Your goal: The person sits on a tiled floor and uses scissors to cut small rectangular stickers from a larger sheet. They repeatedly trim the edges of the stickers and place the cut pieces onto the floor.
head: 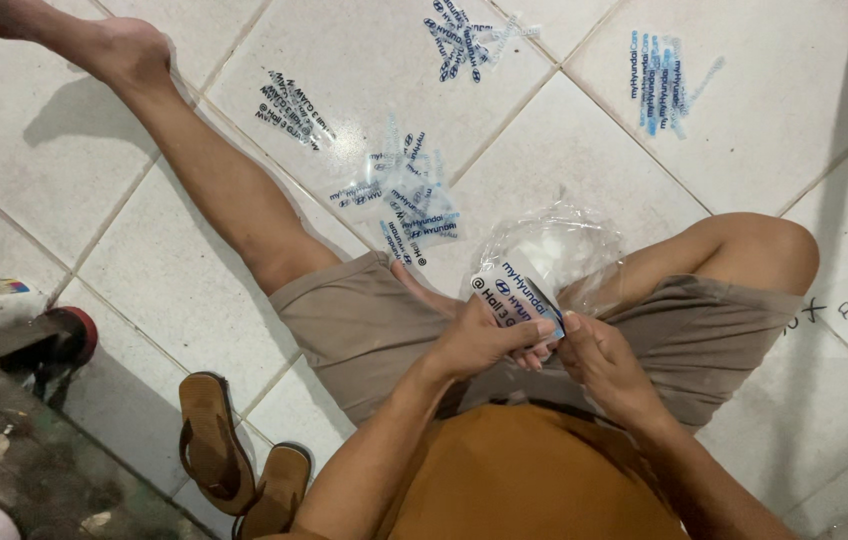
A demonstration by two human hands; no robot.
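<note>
The person sits on the white tiled floor (584, 140) with legs spread, and both hands meet just above the lap, over the grey shorts (364, 320). The left hand (479, 340) has its fingers (534, 330) closed around the near end of a small printed card sleeve (516, 295), white with blue and dark lettering, which juts up and away from the body; its long axis slants from the hands toward the far left. The right hand (599, 355) sits just beside it to the right, fingers pinched on the edge of a crumpled clear plastic bag (559, 250) that balloons out beyond the sleeve, touching it. The sleeve lies directly between the two hands, with the left hand having the fuller hold. Farther out on the floor lie several loose heaps of printed clear sleeves (404, 200), well apart from the hands. A pair of brown sandals (234, 455) lies near the left thigh.
</note>
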